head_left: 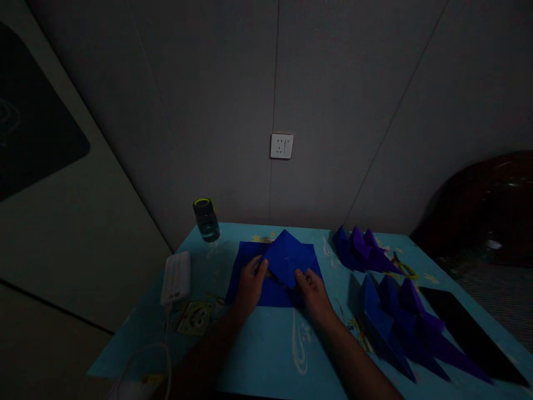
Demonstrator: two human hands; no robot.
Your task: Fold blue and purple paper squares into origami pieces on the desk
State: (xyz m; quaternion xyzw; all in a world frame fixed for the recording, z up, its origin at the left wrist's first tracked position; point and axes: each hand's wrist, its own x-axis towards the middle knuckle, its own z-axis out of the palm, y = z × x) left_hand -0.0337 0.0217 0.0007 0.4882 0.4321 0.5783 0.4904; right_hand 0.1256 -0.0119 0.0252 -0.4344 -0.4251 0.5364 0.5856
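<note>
A folded piece of blue paper [285, 256], diamond-shaped with its point upward, is held between my two hands. My left hand [251, 280] pinches its left corner, thumb on top. At its lower right edge, my right hand [310, 284] grips it with the thumb over the front. Beneath lies a flat sheet of blue paper [245, 251] on the table. Folded paper boats [391, 319] in blue and purple are nested together to the right, and another nested group of paper boats [360, 249] sits farther back.
On the light blue table [266, 350], a water bottle [206, 220] stands at the back left, with a white power bank [176, 278] and its cable nearer. A dark flat slab [470, 333] lies at right, near scissors [406, 269]. The wall with a socket [282, 146] rises behind.
</note>
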